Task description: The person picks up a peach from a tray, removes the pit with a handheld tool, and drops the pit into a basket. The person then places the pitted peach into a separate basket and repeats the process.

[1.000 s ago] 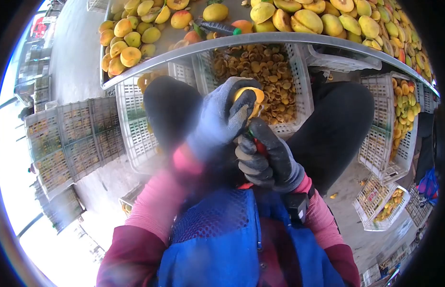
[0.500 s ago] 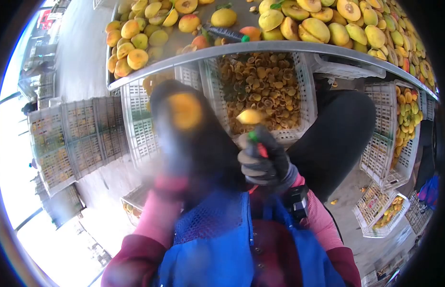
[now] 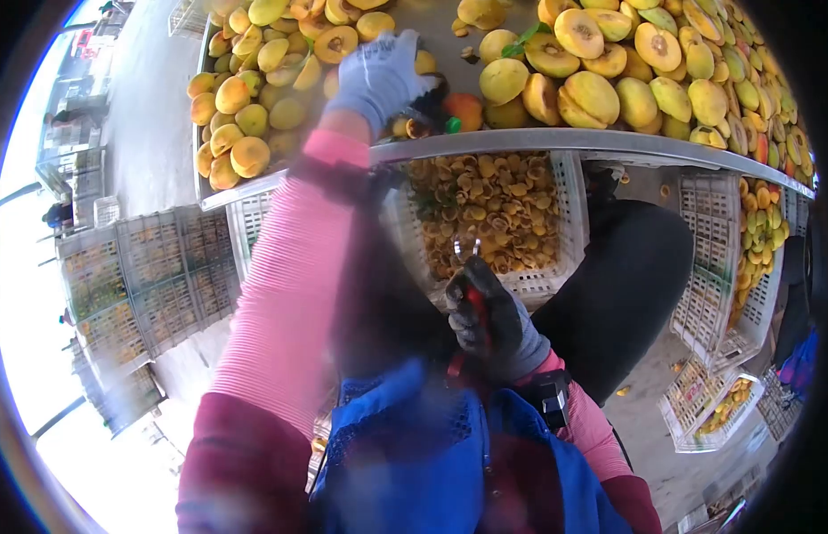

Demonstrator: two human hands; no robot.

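My left hand, in a pale grey glove, reaches into the metal-edged fruit tray. Its fingers and thumb curve around a yellow peach, which they partly cover. Under and beside this hand lies a dark tool with a green end, partly hidden. Over my lap, my right hand, in a grey and black glove, is closed around red-handled pliers. Their two curved metal tips point away from me, apart, with nothing between them. Below the tips stands a white crate holding brown-orange fruit scraps.
The tray's metal rim crosses in front of me. Halved peaches are heaped at the right, and more peaches at the left. Crates stand to the right; stacked crates stand to the left.
My left hand has moved from my lap up into the tray. The blurred orange fruit near it and the yellow piece at the pliers' tips no longer show. The view has shifted slightly.
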